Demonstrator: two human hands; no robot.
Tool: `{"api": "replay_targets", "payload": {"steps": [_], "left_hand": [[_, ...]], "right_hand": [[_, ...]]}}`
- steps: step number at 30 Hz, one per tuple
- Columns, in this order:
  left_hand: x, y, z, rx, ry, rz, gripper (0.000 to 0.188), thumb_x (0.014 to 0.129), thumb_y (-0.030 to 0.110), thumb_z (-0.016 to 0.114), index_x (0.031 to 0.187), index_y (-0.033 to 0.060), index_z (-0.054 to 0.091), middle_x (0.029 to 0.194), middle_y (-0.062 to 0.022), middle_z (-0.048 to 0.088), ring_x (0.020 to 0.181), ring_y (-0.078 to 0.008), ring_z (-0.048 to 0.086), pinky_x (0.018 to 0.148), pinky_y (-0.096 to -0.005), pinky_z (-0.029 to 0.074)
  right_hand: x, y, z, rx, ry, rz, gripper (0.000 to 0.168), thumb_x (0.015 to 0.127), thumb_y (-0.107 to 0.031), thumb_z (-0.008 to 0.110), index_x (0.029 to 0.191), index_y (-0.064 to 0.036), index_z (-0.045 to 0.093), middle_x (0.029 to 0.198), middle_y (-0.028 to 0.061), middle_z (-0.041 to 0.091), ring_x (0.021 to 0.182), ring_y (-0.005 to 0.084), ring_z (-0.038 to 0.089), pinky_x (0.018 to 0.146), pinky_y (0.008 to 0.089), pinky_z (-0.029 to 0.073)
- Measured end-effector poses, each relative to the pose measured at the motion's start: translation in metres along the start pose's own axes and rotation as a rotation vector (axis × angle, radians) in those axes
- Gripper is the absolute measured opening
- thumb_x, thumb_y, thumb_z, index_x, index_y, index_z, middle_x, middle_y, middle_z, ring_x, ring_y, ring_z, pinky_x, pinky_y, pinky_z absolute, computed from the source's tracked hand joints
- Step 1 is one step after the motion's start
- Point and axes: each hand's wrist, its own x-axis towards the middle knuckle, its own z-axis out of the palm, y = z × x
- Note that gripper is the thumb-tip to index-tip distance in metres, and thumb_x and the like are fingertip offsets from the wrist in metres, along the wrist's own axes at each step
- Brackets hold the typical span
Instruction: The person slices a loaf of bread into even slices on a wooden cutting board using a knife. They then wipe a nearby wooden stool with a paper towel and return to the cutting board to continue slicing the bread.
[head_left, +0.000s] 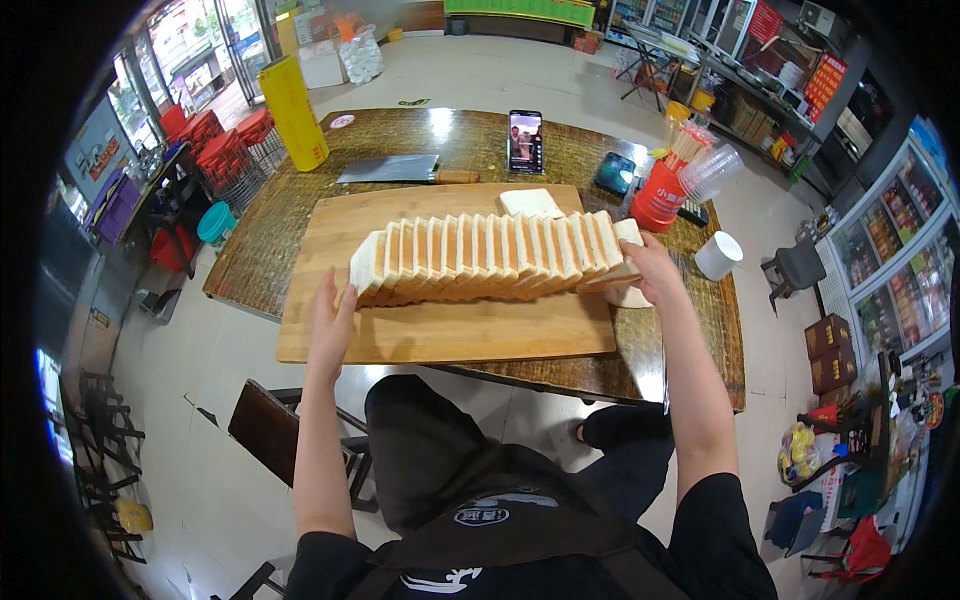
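Observation:
A long row of sliced white bread (487, 255) stands on a wooden cutting board (480, 337), its slices on edge and leaning slightly. My left hand (334, 319) is at the left end of the row, fingers extended against or close beside the end slice. At the right end, my right hand (651, 266) grips the last slices between thumb and fingers. Behind the row a single bread slice (529, 202) lies on the board. Another pale piece, perhaps bread, shows partly under my right hand. A cleaver (390, 169) with a wooden handle lies on the table behind the board.
On the wooden table (247, 255) stand a yellow roll (295, 112), a propped phone (526, 142), a red container of skewers (658, 195) and a white cup (719, 256). A dark device (615, 174) lies beside the red container. A dark wooden chair (264, 431) is near my left arm.

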Motion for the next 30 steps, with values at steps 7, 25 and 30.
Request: {"api": "replay_targets", "payload": {"steps": [7,25,30], "left_hand": [[0.025,-0.007,0.0,-0.084,-0.172,-0.054,0.064,0.103,0.041,0.039,0.151,0.0016,0.023,0.156,-0.0141,0.025,0.145,-0.0231,0.023,0.116,-0.0329,0.02],[0.074,-0.022,-0.044,-0.471,-0.352,-0.05,0.071,0.101,0.051,0.038,0.154,0.0079,0.019,0.158,-0.0129,0.022,0.146,-0.0228,0.019,0.117,-0.0353,0.016],[0.056,-0.003,-0.037,-0.182,-0.42,0.084,0.093,0.093,0.041,0.063,0.155,0.0089,0.001,0.155,-0.0182,0.024,0.142,-0.0236,0.027,0.115,-0.0366,0.021]], "right_hand": [[-0.039,-0.054,0.036,-0.058,-0.16,-0.062,0.047,0.095,-0.018,0.059,0.135,0.0,0.043,0.123,0.0137,0.058,0.105,0.0243,0.063,0.086,0.0418,0.055],[-0.057,-0.015,0.117,0.245,-0.291,-0.064,0.056,0.095,-0.036,0.06,0.142,-0.014,0.039,0.131,0.0068,0.054,0.118,0.0202,0.053,0.098,0.0414,0.043],[-0.067,-0.003,0.14,0.397,-0.21,-0.086,0.054,0.094,-0.034,0.062,0.14,-0.013,0.04,0.13,0.0069,0.055,0.115,0.0202,0.056,0.096,0.0367,0.045]]}}
